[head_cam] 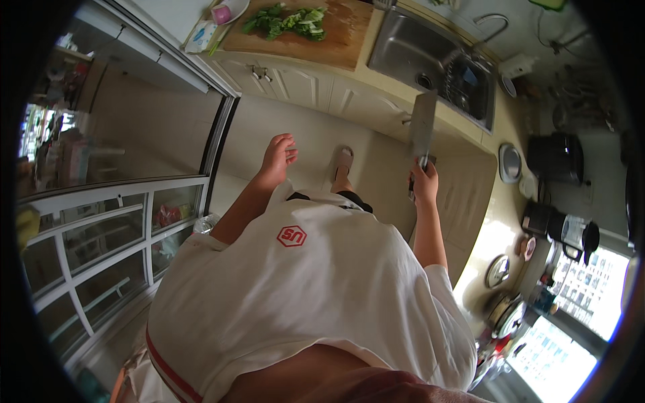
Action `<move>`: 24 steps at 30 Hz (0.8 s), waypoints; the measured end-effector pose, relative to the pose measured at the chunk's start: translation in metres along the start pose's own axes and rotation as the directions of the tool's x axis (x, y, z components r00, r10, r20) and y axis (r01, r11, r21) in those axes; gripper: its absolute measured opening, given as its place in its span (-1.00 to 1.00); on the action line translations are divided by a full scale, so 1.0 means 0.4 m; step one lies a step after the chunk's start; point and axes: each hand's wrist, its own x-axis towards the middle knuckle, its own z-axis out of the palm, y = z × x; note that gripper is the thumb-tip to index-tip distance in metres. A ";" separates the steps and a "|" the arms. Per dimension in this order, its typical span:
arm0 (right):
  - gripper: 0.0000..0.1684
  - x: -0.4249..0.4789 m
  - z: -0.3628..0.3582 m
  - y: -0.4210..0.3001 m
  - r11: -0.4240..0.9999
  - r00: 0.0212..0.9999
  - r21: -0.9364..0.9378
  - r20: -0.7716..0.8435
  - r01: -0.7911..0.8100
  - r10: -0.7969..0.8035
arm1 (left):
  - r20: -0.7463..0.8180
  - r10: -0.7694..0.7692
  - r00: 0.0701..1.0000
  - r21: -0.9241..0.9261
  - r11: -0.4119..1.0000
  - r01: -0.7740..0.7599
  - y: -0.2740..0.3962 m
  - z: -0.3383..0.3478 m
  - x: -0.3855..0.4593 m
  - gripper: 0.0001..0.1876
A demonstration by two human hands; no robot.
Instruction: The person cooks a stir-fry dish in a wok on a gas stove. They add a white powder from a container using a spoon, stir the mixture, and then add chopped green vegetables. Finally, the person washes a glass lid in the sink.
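Note:
My right hand (426,182) grips the handle of a cleaver (423,123), whose broad metal blade points away from me towards the sink edge. Nothing is in my left hand (279,158); its fingers are half curled and apart over the floor. On the counter ahead, a wooden cutting board (347,43) carries cut leafy greens (287,21). To the right of the board sits a stainless steel sink (403,43), with a dark wire rack (466,83) in its smaller basin.
White cabinet doors (302,83) run below the counter. A purple onion piece (220,14) lies on a plate at the far left. Glass sliding doors (116,226) stand to my left. Along the right counter are a black appliance (555,158), a coffee maker (574,234) and pot lids (499,270).

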 end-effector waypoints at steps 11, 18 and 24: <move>-0.41 0.878 0.376 -0.305 0.464 0.884 -0.764 0.303 0.448 -0.355 | -0.172 0.267 0.948 0.207 0.951 -0.230 0.354 0.146 0.404 -0.51; -0.67 1.276 0.704 -0.421 0.140 0.836 -0.869 0.397 0.475 -0.378 | -0.202 0.327 0.923 0.449 0.869 -0.209 0.444 0.197 0.545 -0.44; -0.63 1.455 0.931 -0.427 0.092 0.883 -0.925 0.319 0.370 -0.345 | -0.191 0.286 0.939 0.533 0.833 -0.146 0.520 0.126 0.763 -0.36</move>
